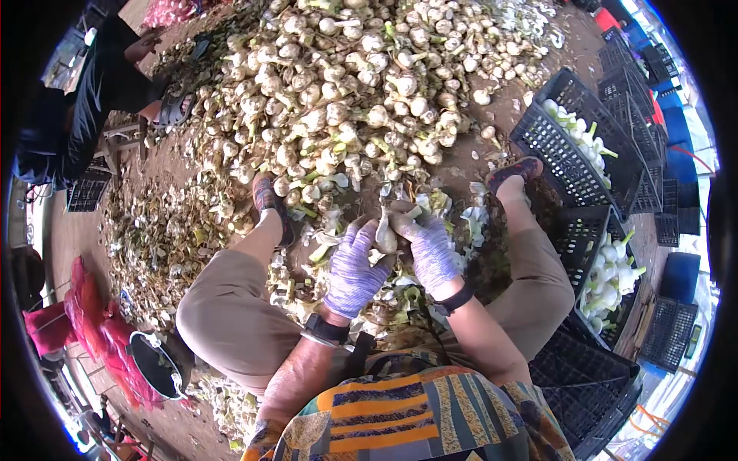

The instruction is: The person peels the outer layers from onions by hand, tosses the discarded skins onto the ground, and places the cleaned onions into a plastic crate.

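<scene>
Between my two gloved hands, a pale garlic bulb point(386, 237) with its stem pointing away is held over the floor. My left hand point(355, 267), in a purple and white knit glove, is closed against the bulb's left side. From the right, my right hand point(429, 247) in a matching glove has its fingers bent round the bulb and stem. The undersides of both hands are hidden. Loose peeled skins point(400, 296) lie below them, and a large heap of untrimmed garlic bulbs point(338, 107) rises just beyond.
At right stand black plastic crates, one holding cleaned garlic point(611, 280) and another point(565, 146) partly filled. My legs flank the work spot. Another person's leg and sandal point(175, 110) are at upper left. A black bucket point(157, 365) and red mesh bags point(96, 323) lie at lower left.
</scene>
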Motion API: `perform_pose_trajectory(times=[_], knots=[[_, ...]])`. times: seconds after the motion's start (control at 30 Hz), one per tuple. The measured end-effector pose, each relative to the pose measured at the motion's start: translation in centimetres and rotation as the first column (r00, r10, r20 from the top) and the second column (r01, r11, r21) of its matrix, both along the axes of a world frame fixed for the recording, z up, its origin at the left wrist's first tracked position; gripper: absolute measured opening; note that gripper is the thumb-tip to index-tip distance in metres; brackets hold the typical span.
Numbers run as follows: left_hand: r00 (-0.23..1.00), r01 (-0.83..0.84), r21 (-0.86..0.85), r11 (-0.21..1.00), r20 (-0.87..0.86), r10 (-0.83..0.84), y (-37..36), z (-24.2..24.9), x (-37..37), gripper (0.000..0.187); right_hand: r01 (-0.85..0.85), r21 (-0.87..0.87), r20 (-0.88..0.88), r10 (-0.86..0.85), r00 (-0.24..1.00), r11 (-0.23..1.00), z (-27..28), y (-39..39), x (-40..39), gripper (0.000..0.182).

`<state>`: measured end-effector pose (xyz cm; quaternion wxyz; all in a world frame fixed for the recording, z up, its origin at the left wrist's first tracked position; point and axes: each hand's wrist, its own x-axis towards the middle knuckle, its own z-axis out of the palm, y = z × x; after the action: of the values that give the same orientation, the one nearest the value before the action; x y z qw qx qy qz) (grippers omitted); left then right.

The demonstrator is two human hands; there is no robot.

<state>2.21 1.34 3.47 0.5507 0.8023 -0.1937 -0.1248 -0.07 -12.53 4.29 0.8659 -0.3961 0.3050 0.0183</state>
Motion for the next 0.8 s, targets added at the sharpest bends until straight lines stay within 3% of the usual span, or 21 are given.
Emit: perform_pose_trajectory(times=[0.07,0.13,0.2,0.47,0.6,0.63,0.67,0.7,0.73,0.8], knots=[[0.940,0.016,0.143,0.990,0.335,-0.063,-0.1,-0.8,-0.3,0.054,0.041,0.047,0.054,-0.043,0.998,0.998,-0.5,-0.1,-0.3,0.022],[0.923,0.042,0.145,0.989,0.373,-0.094,-0.2,-0.9,-0.5,0.053,0.044,0.050,0.073,-0.047,0.996,0.998,-0.8,-0.2,-0.6,0.020],[0.853,0.053,0.282,0.958,0.485,-0.190,-0.3,-0.6,-0.6,0.055,0.054,0.057,0.106,-0.060,0.993,0.997,-1.0,-0.4,-0.9,0.018],[0.781,0.064,0.336,0.940,0.569,-0.257,-0.6,-0.8,-0.5,0.053,0.059,0.027,-0.017,-0.059,0.998,0.998,0.4,-0.6,-1.0,0.019],[0.830,0.029,0.190,0.981,0.543,-0.130,-0.9,-0.7,-0.5,0.051,0.006,0.000,-0.025,-0.006,1.000,1.000,2.0,-1.0,-1.4,0.028],[0.994,0.038,-0.055,0.998,0.105,-0.032,-1.1,-0.1,-0.7,0.048,0.007,0.000,-0.022,-0.007,1.000,1.000,1.9,-1.3,-1.6,0.028],[0.929,-0.068,-0.271,0.960,-0.369,-0.039,-1.2,0.4,-0.7,0.046,-0.025,-0.074,-0.001,0.025,1.000,0.997,1.5,-1.5,-1.9,0.031],[0.844,-0.210,-0.478,0.853,-0.529,-0.089,-1.3,0.9,-0.7,0.045,-0.058,-0.148,0.015,0.061,0.998,0.987,1.3,-1.5,-2.2,0.033],[0.844,-0.210,-0.477,0.854,-0.529,-0.088,-1.1,0.8,-0.6,0.045,-0.059,-0.146,0.015,0.062,0.998,0.988,1.6,-1.4,-2.4,0.033],[0.655,-0.280,-0.598,0.751,-0.691,-0.305,-0.4,0.4,0.0,0.051,-0.053,-0.276,0.171,0.104,0.980,0.960,2.4,-1.3,-2.6,0.035]])
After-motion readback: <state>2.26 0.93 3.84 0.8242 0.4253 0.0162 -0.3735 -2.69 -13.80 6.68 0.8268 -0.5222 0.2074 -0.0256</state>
